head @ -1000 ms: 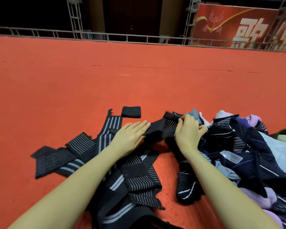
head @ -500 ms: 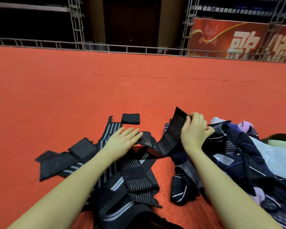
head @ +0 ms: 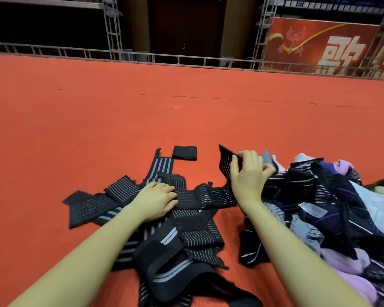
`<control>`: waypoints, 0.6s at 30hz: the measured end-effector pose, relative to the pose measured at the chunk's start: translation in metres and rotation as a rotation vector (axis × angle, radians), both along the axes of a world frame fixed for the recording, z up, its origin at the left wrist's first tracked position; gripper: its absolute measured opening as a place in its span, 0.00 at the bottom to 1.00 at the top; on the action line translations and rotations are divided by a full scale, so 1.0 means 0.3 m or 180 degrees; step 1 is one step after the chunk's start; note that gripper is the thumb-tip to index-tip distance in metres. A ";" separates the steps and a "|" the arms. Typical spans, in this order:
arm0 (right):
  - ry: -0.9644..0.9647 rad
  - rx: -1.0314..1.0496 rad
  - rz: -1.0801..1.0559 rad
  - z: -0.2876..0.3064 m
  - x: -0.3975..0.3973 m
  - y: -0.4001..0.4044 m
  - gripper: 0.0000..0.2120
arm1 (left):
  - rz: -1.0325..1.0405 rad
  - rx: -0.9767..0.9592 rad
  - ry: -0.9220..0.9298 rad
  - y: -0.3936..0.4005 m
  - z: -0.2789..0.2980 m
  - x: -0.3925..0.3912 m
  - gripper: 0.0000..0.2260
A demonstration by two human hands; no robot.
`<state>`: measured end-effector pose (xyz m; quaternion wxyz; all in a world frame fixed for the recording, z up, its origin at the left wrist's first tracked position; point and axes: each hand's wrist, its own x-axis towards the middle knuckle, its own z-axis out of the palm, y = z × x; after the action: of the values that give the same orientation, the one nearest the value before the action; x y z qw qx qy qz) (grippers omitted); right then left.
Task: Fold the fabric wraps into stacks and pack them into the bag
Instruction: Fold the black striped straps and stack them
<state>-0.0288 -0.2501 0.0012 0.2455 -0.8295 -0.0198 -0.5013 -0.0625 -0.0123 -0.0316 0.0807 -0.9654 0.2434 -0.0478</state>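
Note:
A long black wrap with thin white stripes [head: 205, 197] lies stretched across the red carpet between my hands. My right hand [head: 248, 173] pinches its far end and holds that end lifted off the floor. My left hand [head: 156, 200] lies on the wrap's other end with its fingers curled onto the fabric, pinning it to the pile. One small folded black wrap [head: 185, 153] sits alone on the carpet beyond my hands. Several unfolded striped wraps [head: 182, 240] lie tangled under and below my left arm. No bag is clearly in view.
A heap of dark, purple and white clothes [head: 333, 209] fills the right side, touching my right forearm. Red carpet [head: 98, 120] spreads ahead and to the left. A metal rail [head: 186, 59] and a red banner [head: 319, 45] close off the far edge.
My right hand has drawn the wrap's end up and to the right, pulling the strip out longer. My left hand slid left and curled down onto the fabric.

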 end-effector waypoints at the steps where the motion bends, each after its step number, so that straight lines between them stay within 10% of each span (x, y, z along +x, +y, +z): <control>1: -0.0010 -0.0098 0.0108 -0.008 -0.006 0.028 0.09 | 0.0019 -0.0071 -0.0041 0.022 -0.010 -0.005 0.35; 18: 0.1075 -0.1439 0.1222 -0.224 -0.063 0.314 0.06 | 0.0282 -0.0794 0.0012 0.141 -0.099 -0.049 0.34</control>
<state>-0.0476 -0.1558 -0.0661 0.1451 -0.9154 -0.2453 -0.2844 -0.0772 0.0299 -0.0613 -0.0385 -0.9778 0.1929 -0.0723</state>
